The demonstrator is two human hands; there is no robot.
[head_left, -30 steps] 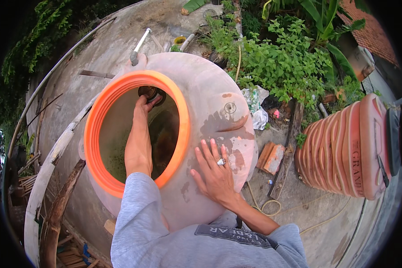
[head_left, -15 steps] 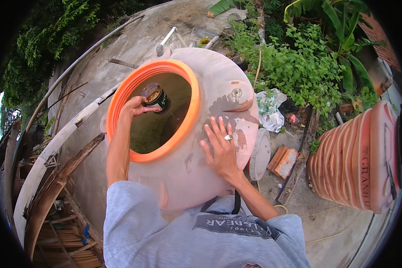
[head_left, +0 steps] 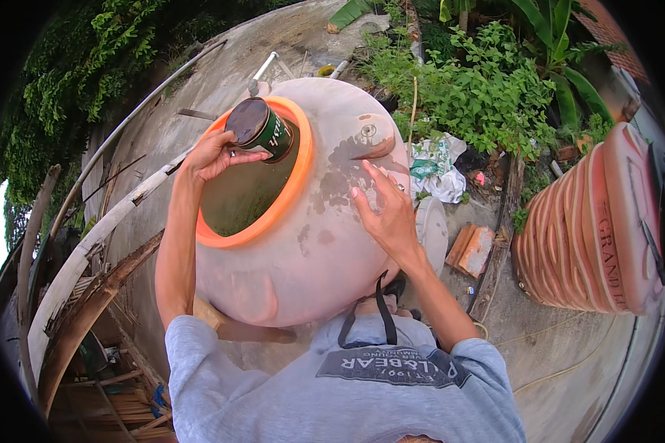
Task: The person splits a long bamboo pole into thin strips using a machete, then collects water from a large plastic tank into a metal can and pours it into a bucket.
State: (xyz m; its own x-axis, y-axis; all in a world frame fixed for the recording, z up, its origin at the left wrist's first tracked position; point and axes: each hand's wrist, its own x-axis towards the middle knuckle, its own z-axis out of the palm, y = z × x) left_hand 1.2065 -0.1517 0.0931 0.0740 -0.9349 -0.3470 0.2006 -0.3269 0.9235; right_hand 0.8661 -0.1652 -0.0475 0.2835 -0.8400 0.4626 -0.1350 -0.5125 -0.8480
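A dark green cylindrical tin can (head_left: 272, 134) with pale lettering is gripped in my left hand (head_left: 218, 156), tilted over the tank's round opening. Its dark brown end faces up and to the left. The bulky pinkish-grey plastic tank (head_left: 303, 251) sits in front of me, its opening ringed by an orange threaded rim (head_left: 253, 236). Murky greenish water (head_left: 240, 198) shows inside. My right hand (head_left: 393, 214), fingers apart and holding nothing, is over the right side of the tank top beside dark wet patches. Whether its fingertips touch the surface I cannot tell.
A ribbed reddish-brown tank (head_left: 569, 229) stands at right. Between the tanks lie a round grey lid (head_left: 431, 235), bricks (head_left: 471, 249) and a crumpled plastic bag (head_left: 440, 166). Curved weathered beams (head_left: 81, 258) run along the left. Green plants (head_left: 488, 88) grow at the back right.
My left hand has raised the can from inside the opening toward the rim and turned it. My right hand has shifted right, its fingers more bent. The view has moved slightly.
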